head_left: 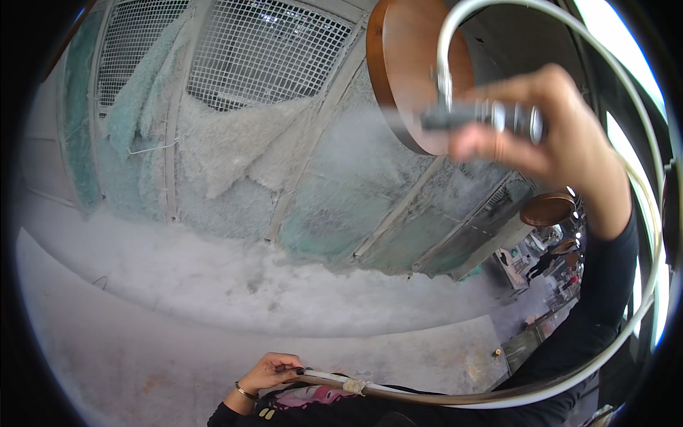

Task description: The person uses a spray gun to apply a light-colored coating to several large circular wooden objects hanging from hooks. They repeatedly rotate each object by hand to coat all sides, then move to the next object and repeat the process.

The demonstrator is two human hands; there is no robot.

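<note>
High on the right, my right hand (558,135) grips a dark and silver spray gun (484,116); hand and gun are slightly smeared by motion. A pale mist leaves the gun's nozzle toward the left. Close behind it hangs a round brown wooden panel (405,78) with a glossy face. From the gun a white hose (647,297) loops over my right arm and down across my front. At the bottom centre, my left hand (269,371), with a bracelet at the wrist, pinches the hose together with a brownish line alongside it. Tape binds the two nearby.
A wall of dusty, torn green-white filter mats (334,192) and wire mesh grilles (267,53) stands ahead. Thick white powder (235,281) lies along its foot, behind a low pale ledge (398,345). Another round brown panel (546,209) and a distant person (544,263) appear at right.
</note>
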